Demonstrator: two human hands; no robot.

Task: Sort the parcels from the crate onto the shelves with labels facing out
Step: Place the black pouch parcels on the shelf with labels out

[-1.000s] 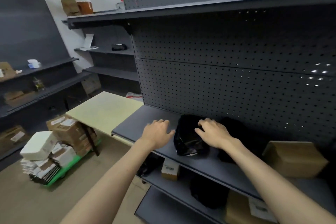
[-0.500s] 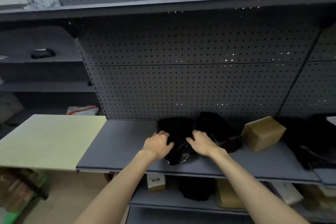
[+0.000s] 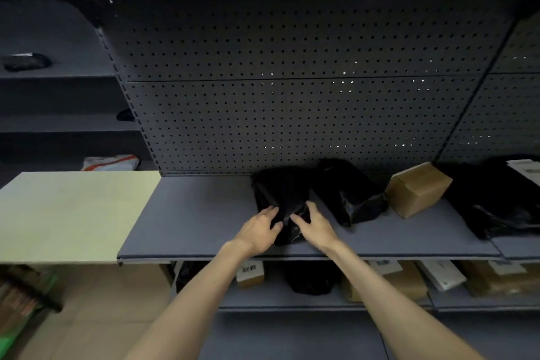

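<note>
Both hands, L & R, fingers loosely spread on black parcel, nothing gripped; pivot slow on shelf so label faces out.

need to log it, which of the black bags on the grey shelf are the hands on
The leftmost black bag: left hand and right hand touch its front end. The other black bags lie untouched to its right.

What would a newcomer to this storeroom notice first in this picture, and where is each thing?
First, the left hand and right hand meeting on a black bag in the middle of the grey shelf. Next, the brown box standing to the right beyond a second black bag, and the pale board at the left.
</note>
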